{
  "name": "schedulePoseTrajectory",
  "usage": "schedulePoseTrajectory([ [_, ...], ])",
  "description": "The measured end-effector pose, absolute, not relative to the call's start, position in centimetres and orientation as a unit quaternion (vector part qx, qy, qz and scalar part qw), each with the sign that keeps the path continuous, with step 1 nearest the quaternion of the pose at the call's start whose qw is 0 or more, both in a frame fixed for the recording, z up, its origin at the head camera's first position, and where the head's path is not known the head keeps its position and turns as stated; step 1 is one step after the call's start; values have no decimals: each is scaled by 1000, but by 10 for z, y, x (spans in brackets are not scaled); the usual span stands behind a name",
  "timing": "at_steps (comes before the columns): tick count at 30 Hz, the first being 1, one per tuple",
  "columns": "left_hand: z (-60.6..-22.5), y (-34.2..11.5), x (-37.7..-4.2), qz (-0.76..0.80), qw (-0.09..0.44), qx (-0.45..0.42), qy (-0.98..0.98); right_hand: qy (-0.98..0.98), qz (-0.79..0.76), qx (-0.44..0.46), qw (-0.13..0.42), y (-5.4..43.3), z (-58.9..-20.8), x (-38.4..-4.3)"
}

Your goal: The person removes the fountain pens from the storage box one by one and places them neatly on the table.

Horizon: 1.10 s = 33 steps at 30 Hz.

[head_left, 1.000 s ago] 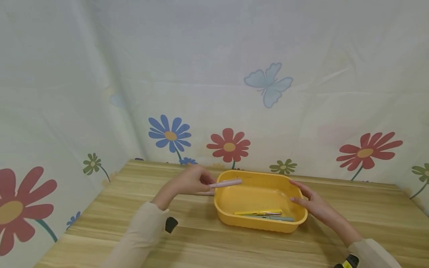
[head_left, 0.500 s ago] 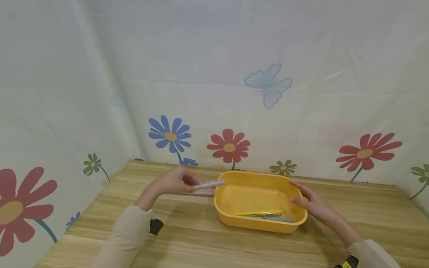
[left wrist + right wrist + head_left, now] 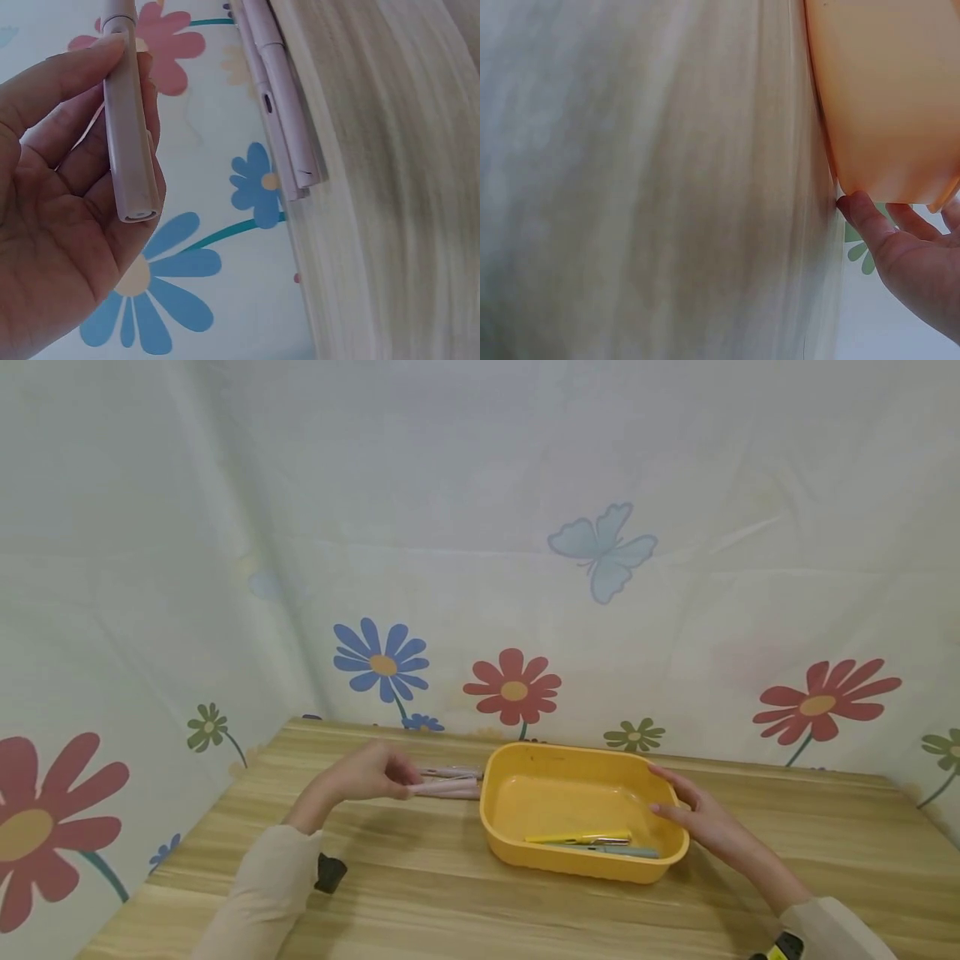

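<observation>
My left hand [image 3: 367, 774] pinches a pale pink pen [image 3: 129, 135] between thumb and fingers, left of the yellow plastic box [image 3: 573, 870]. Two more pale pink pens [image 3: 289, 112] lie side by side on the table, close to the box's left end; the held one is raised apart from them in the left wrist view. At the box's right end, my right hand [image 3: 712, 821] grips the rim, thumb on the inner side and other fingers outside. Inside the box, along its near wall, rest a yellow pen [image 3: 577, 837] and a grey-blue pen [image 3: 630, 851].
The wood-grain table [image 3: 450, 902] runs back to a hanging white cloth [image 3: 465, 527] printed with flowers and a butterfly. The box stands near the table's far edge. A dark wrist device [image 3: 330, 872] sits on the left sleeve.
My left hand has drawn the pink pen leftward, from over the box's left rim to beside the pens on the table. The right hand and the box have stayed in place.
</observation>
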<state>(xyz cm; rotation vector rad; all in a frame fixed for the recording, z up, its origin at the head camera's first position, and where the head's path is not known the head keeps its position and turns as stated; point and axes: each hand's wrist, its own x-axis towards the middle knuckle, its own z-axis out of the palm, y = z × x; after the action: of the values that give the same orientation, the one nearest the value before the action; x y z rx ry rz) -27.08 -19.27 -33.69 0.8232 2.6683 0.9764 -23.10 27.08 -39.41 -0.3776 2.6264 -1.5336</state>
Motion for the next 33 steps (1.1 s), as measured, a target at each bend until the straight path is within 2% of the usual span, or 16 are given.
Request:
schedulePoseTrajectory([
  [15, -359, -197, -283, 306, 114, 281, 903, 856, -501, -121, 46, 271, -394, -232],
  [33, -374, -188, -295, 269, 113, 308, 906, 848, -513, -123, 60, 271, -393, -231],
])
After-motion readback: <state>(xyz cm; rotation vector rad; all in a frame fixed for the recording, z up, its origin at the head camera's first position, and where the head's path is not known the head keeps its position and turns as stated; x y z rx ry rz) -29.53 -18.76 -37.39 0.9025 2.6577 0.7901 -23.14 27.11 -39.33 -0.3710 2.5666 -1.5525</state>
